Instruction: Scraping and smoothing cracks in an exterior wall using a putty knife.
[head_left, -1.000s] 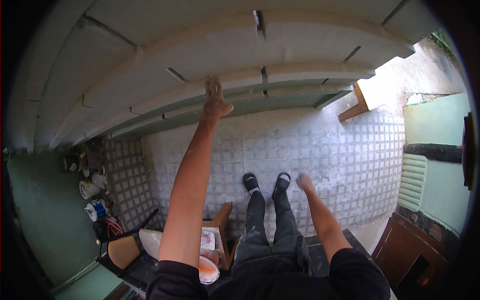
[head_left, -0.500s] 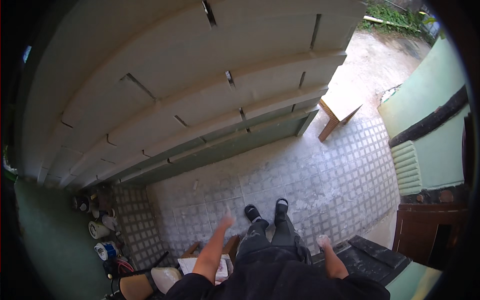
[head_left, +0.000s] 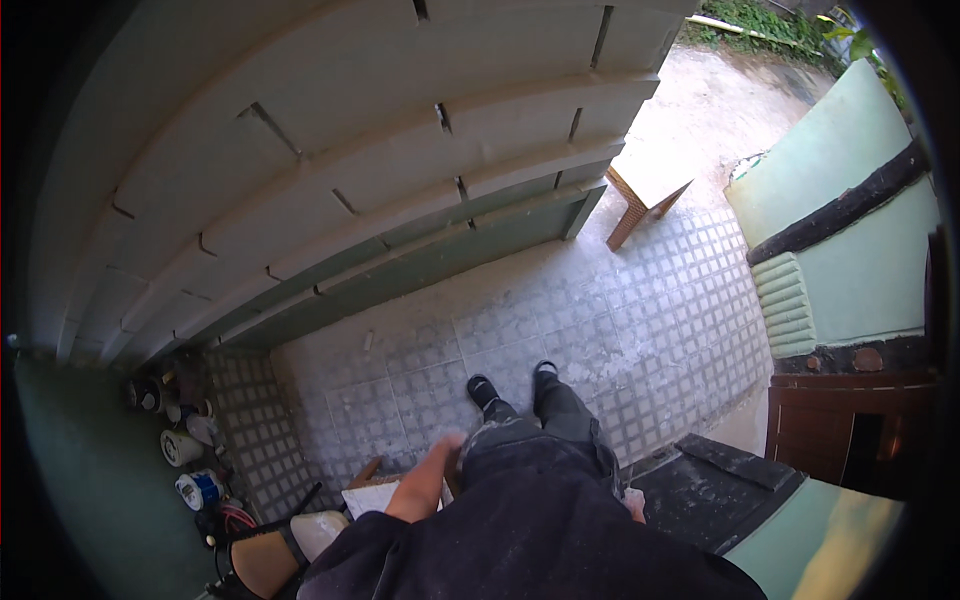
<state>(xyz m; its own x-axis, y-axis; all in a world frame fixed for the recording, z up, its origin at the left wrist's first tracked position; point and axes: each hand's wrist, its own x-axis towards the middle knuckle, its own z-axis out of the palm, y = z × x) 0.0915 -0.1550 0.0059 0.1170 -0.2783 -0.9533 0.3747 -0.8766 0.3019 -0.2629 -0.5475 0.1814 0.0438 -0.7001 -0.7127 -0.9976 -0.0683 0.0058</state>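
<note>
My left hand point(head_left: 450, 446) hangs beside my left thigh, over a small wooden stand with a pale top point(head_left: 365, 499). Its fingers are smeared by motion, and nothing plainly shows in it. At my right hip is my right hand point(head_left: 635, 503), whitish as if dusted. Its fingers are too small to make out, so I cannot tell whether it grips anything. A black dusty wooden surface point(head_left: 705, 490) lies just right of that hand. My feet, in dark sandals, stand on the tiled floor point(head_left: 590, 345).
A tall pale panel wall point(head_left: 360, 130) with ledges and slots rises ahead. Beyond its right end stands a wicker-legged table point(head_left: 655, 170). Several paint buckets point(head_left: 200, 489) line the left wall near a tan seat point(head_left: 265, 565). A brown wooden door point(head_left: 815, 420) is at right.
The surroundings have shifted up and slightly left in view. My left hand is nearer my thigh, and my right hand has drawn in toward my hip.
</note>
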